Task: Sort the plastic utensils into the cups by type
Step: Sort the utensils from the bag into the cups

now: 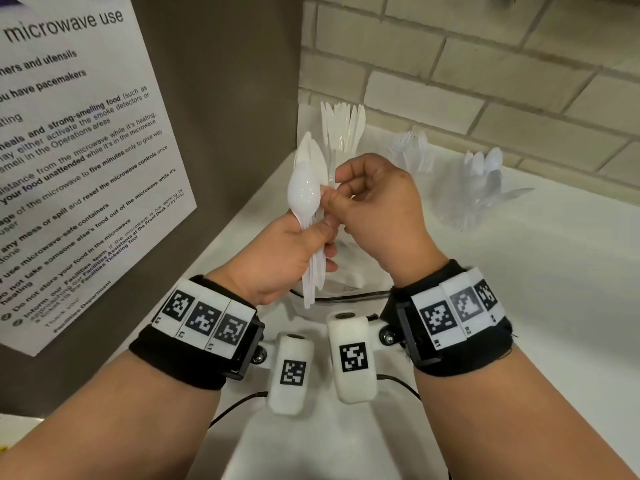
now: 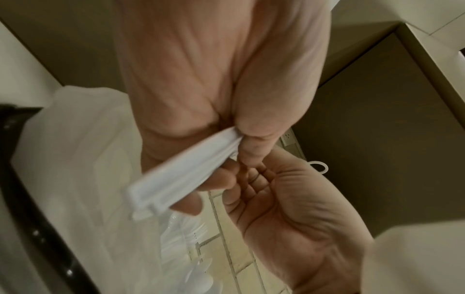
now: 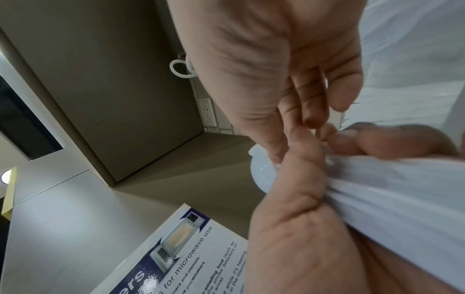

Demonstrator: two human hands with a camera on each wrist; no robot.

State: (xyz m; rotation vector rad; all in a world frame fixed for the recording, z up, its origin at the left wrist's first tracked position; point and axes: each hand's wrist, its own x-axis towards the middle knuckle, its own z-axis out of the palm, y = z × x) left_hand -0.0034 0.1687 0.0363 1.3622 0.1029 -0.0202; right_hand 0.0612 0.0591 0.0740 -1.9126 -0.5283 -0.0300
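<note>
My left hand [image 1: 320, 245] grips a bundle of white plastic utensils [image 1: 306, 202] by the handles, with spoon bowls pointing up. My right hand [image 1: 334, 192] pinches one thin utensil at the right side of that bundle between thumb and forefinger; its type is unclear. In the left wrist view the bundle's handles [image 2: 181, 175] stick out under my left hand [image 2: 226, 161], and the right hand's palm [image 2: 289, 208] faces them. In the right wrist view my right hand's fingertips [image 3: 309, 117] meet the left thumb [image 3: 302, 169] over the bundle [image 3: 390, 189]. Clear cups of knives [image 1: 346, 128], forks [image 1: 412, 150] and spoons [image 1: 485, 166] stand behind.
A white counter [image 1: 519, 271] runs along a tiled wall [image 1: 485, 64]. A brown panel with a microwave notice [image 1: 69, 150] closes off the left side. A clear container [image 1: 343, 289] sits under my hands, mostly hidden. Black cables [image 1: 239, 403] lie near the front.
</note>
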